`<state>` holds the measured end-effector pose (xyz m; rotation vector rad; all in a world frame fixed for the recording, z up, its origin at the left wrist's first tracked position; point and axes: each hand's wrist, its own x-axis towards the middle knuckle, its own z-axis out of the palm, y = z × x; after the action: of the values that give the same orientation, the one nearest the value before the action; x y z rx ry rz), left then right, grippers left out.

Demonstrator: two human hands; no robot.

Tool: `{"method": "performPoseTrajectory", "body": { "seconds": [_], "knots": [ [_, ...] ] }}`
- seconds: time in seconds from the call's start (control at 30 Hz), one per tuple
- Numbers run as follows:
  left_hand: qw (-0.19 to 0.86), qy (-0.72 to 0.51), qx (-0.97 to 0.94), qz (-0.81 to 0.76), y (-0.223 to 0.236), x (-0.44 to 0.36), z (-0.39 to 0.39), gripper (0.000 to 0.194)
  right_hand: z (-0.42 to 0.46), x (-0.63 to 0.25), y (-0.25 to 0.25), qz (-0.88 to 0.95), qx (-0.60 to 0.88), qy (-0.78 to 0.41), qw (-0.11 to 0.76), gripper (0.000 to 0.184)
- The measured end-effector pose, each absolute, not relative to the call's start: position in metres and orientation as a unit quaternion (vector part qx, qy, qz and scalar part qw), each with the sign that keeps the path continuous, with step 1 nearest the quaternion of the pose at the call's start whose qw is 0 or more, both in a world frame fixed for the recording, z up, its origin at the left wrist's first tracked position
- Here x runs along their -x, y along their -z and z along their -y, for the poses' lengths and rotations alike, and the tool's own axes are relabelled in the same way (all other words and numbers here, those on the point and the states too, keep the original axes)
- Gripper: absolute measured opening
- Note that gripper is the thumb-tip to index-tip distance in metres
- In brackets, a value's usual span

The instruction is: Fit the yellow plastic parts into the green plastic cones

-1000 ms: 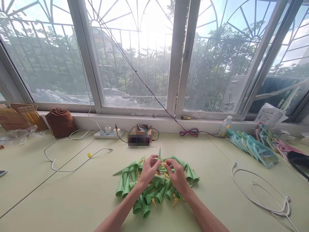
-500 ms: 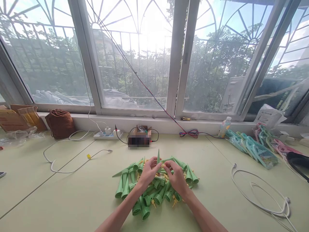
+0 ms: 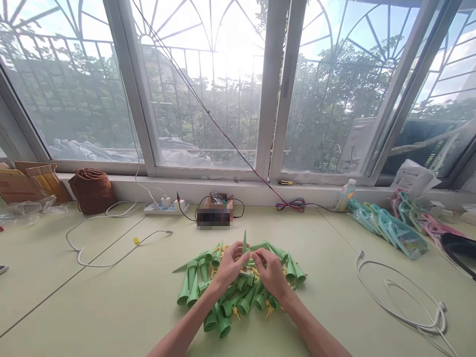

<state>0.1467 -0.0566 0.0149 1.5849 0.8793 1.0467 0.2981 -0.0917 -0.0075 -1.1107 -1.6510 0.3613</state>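
Observation:
My left hand (image 3: 233, 265) is closed around a green plastic cone (image 3: 244, 242) that points upward. Beside it, my right hand (image 3: 268, 265) pinches a small yellow plastic piece (image 3: 252, 254) against the cone's side. The fingers cover most of that piece, so I cannot tell whether it sits in the cone. Below and around both hands lies a heap of similar green cones (image 3: 193, 290), many with their wide open ends toward me. Loose yellow pieces (image 3: 237, 312) are scattered among them.
Behind the heap stand a small cardboard box (image 3: 219, 199) and a white power strip (image 3: 159, 210). White cables (image 3: 122, 264) run over the table at left, with a coiled one (image 3: 405, 317) at right. Teal plastic items (image 3: 396, 230) and a bottle (image 3: 345, 195) are at the back right.
The fingers of my right hand have shifted slightly at the cone, and less of the yellow piece shows. The cone stays upright in my left hand.

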Motion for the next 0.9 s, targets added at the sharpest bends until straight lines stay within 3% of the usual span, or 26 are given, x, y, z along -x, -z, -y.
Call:
{"method": "performPoseTrajectory", "body": {
  "seconds": [0.23,0.7,0.9],
  "knots": [
    [0.501,-0.433,-0.653,-0.368,-0.0184,-0.1465,0.0572,0.037,0.0949,-0.2969,0.0038,0.693,0.449,-0.150,0.544,0.015],
    [0.482,-0.437,-0.671,-0.355,-0.0102,-0.1461,0.0543,0.033,0.0927,-0.2985,0.0057,0.701,0.460,-0.156,0.522,0.023],
    [0.489,-0.436,-0.664,-0.361,-0.0090,-0.1460,0.0533,0.031,0.0954,-0.2973,0.0035,0.692,0.456,-0.155,0.538,0.014]
  ]
}}
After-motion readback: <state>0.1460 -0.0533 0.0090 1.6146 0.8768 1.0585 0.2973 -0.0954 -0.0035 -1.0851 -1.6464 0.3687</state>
